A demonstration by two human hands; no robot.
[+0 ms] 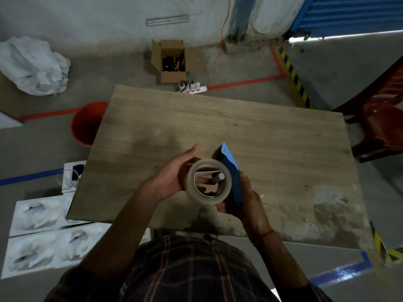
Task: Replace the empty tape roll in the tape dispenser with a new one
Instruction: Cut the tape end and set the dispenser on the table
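Above the wooden table (250,131) I hold a roll of clear tape (192,194), its hollow core facing me. My left hand (174,173) grips the roll from the left, thumb raised. Pressed against the roll's right side is a blue tape dispenser (233,175), gripped low on its body by my right hand (244,199). Through the core I see a dark roller with a white end and a bit of cardboard. Whether the roll sits on the dispenser's spindle I cannot tell.
A red bucket (86,123) stands at the table's left edge, a red plastic chair (381,127) at its right. An open cardboard box (172,59) and a power strip (192,87) lie beyond. White cartons (43,232) cover the floor at left.
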